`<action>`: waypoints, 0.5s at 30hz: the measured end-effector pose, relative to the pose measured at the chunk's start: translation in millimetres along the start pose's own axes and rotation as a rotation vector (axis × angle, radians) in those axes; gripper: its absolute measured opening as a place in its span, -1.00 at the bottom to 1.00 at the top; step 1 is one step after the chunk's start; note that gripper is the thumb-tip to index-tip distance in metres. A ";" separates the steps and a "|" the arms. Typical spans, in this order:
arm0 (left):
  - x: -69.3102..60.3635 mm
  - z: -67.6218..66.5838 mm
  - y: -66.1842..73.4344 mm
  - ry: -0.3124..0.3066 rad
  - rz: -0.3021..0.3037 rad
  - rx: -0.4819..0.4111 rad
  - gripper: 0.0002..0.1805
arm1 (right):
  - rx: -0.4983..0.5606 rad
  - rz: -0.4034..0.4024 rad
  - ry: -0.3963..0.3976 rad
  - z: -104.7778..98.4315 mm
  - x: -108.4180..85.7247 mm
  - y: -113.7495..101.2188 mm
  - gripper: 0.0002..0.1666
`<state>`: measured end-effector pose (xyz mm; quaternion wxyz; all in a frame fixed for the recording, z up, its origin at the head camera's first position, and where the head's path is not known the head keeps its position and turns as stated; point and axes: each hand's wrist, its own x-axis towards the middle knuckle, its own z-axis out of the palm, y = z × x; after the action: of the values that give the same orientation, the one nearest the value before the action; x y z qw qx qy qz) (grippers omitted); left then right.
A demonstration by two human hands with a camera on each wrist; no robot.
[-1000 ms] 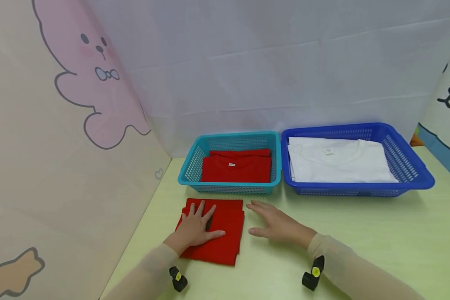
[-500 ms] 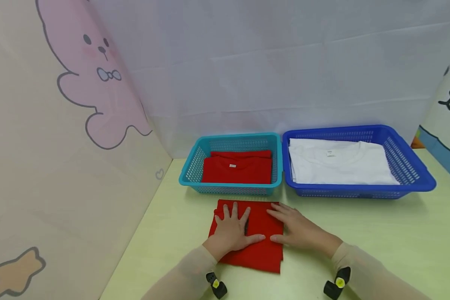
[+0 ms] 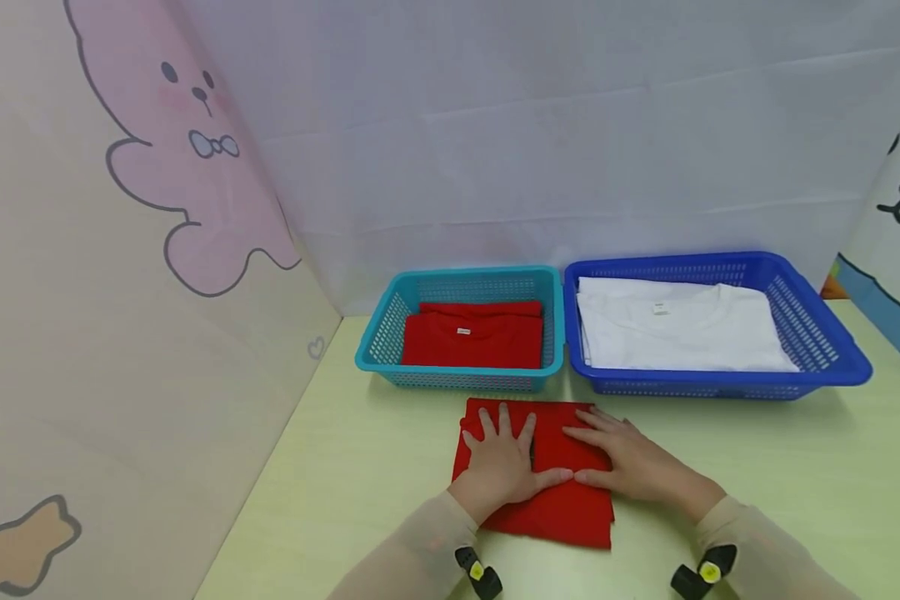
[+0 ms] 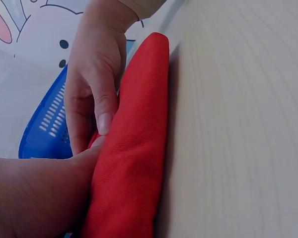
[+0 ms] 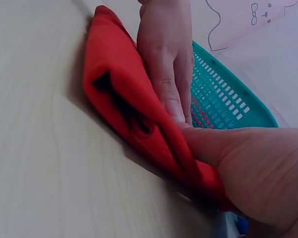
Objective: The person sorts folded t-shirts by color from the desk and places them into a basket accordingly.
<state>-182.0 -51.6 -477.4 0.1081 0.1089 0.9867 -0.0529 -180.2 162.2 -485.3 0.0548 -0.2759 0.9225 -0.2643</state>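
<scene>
A folded red shirt (image 3: 562, 512) lies flat on the table in front of the two baskets. My left hand (image 3: 504, 467) rests on its left half with the fingers spread. The right hand (image 3: 633, 458) lies over the shirt's right edge, its fingers extended on the cloth. Both thumb tips meet near the middle. In the left wrist view, the near fold of the shirt (image 4: 134, 144) runs past both hands. From the right wrist, the side of the shirt (image 5: 119, 74) shows its stacked layers and a gap between them.
Behind the shirt stands a teal basket (image 3: 459, 379) with folded red shirts (image 3: 472, 342) in it. To its right, a blue basket (image 3: 720, 383) holds folded white shirts (image 3: 682, 329). A printed curtain (image 3: 495, 167) hangs behind, another at the left.
The red shirt has slid to the right under my left hand. My right hand, first apart from the shirt, has shifted right and now lies on its right side.
</scene>
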 end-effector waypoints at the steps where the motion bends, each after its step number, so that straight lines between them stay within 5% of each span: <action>1: 0.4 0.1 0.5 0.002 -0.002 -0.002 0.14 | -0.001 0.000 -0.001 -0.1 0.2 1.0 -0.17; 8: 0.7 -2.0 -7.7 -0.003 0.046 -0.080 0.09 | 0.011 -0.001 0.018 -0.4 0.2 0.5 -0.16; 15: -11.1 -11.6 -52.2 0.028 0.151 -0.343 -0.09 | 0.052 0.122 0.058 -13.5 -13.7 -10.6 -0.19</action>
<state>-185.6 -103.0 -459.4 0.1153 0.1633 0.9717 0.1259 -166.9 168.2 -468.9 0.0513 -0.2099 0.9317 -0.2921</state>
